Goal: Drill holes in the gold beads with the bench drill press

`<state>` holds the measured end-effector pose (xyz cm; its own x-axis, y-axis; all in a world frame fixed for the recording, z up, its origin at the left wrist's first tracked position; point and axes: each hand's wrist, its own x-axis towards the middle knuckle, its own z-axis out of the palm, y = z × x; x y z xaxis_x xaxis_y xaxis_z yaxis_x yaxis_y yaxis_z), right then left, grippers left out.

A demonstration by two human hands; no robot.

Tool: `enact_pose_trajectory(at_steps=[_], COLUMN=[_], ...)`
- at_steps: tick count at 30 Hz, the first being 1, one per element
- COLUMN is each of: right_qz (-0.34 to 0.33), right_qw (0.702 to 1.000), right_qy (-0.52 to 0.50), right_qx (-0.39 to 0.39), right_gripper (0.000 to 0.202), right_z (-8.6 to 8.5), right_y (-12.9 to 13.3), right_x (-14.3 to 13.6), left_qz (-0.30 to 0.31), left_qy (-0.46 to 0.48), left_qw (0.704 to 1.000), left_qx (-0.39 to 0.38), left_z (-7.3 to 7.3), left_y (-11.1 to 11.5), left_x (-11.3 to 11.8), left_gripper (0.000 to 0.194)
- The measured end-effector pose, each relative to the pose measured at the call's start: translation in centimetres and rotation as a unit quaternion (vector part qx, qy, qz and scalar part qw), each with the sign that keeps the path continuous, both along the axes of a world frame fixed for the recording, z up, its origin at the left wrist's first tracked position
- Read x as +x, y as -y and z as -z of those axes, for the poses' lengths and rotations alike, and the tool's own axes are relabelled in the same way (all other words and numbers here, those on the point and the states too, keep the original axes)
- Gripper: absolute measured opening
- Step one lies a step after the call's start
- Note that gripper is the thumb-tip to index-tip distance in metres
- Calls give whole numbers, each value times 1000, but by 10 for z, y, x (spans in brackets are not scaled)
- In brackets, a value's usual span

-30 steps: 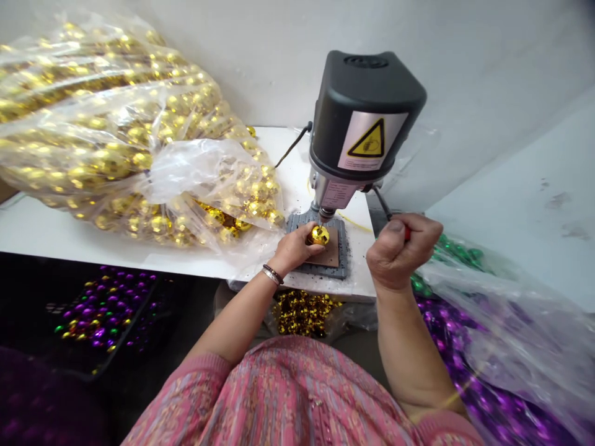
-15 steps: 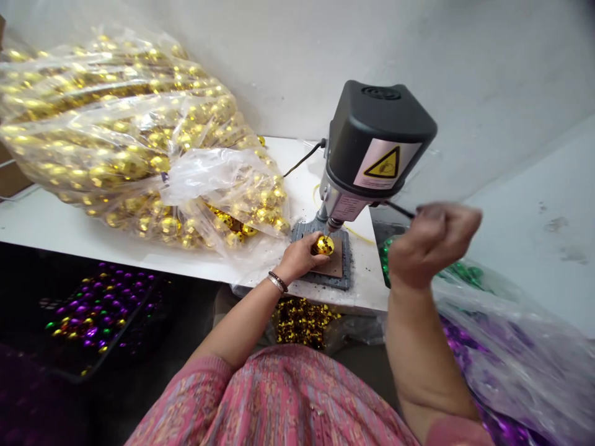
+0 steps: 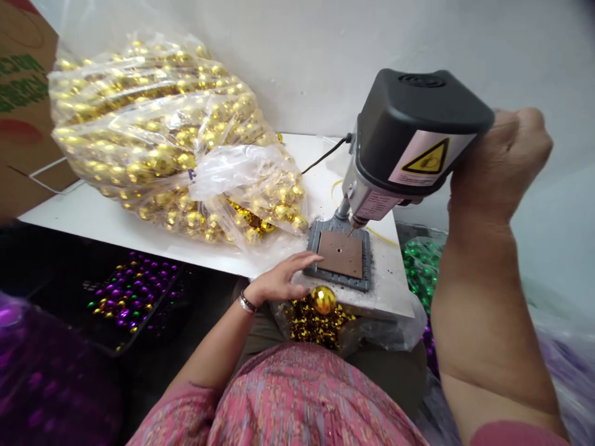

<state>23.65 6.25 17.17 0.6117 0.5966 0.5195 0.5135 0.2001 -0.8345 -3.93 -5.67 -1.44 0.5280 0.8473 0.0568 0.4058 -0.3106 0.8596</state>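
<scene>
The drill press [image 3: 409,142] is the reference point for all positions in this report. Its bit [image 3: 351,233] stands raised above a brown board [image 3: 346,263], which lies on the grey base [image 3: 367,282] and shows a small hole. Dark crumbs [image 3: 395,271] are scattered around that base. The left hand [image 3: 279,279] is at the near-left of the drill press, fingers extended and thumb spread away from them, pinching nothing. One gold ball [image 3: 323,300] is just past the thumb tip, in front of the drill press base and above a mass of gold pieces [image 3: 311,331]; whether it is in the air or resting, or grazes the thumb, cannot be determined. The right hand [image 3: 502,155] is at the right of the drill press, partly behind the motor housing; its fingers are hidden, so its grip cannot be told. Progress, as judged: this ball appears finished with at the drill press, being off the board with the bit lifted and the left hand released; a hole in it cannot be confirmed. A large clear bag of gold balls [image 3: 139,161] left of the drill press suggests much remains, though their condition cannot be verified.
</scene>
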Motion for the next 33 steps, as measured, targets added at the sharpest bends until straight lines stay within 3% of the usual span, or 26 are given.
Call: enact_pose_trajectory(at_steps=[1,3,6,8,11,15,20,25,27,30,33], right_qz=[-9,-20,-26,-29,-34,-54,-60,-51,-48,-57,-72], right_qw=[1000,999,998,998,998,995,996,998,999,998,997], right_qy=[-3,-8,1,14,10,-3,-18,-29,-24,-17,-13], right_qx=[18,45,52,55,55,82,63,22,8,5,9], right_gripper=[32,31,30,30,32,34,32,37,39,40,39], right_z=[1,4,7,8,8,10,5,-8,-10,-9,-8], right_y=[-2,-5,-8,-7,-6,-7,-4,4,6,7,8], right_x=[1,4,7,8,8,8,3,-7,-9,-8,-8], left_qz=[-36,-166,-387,-430,-412,-394,-369,-330,-304,-208,-152], left_qy=[-1,-37,-173,-256,-327,-313,-216,-206,-149,55,228], left_qw=[999,985,902,864,850,862,903,920,940,967,928], left_qx=[-3,21,87,60,-28,-65,-35,-52,-52,-137,-253], left_z=[0,0,-5,-11,-20,-21,-8,-7,-11,-13,-10], left_y=[-1,-12,-41,-60,-82,-92,-80,-60,-49,-33,-28], left_x=[-7,-16,-23,-25,-26,-21,-10,-11,-14,-8,12], left_gripper=[63,46,38,35,32,37,52,35,39,63,79])
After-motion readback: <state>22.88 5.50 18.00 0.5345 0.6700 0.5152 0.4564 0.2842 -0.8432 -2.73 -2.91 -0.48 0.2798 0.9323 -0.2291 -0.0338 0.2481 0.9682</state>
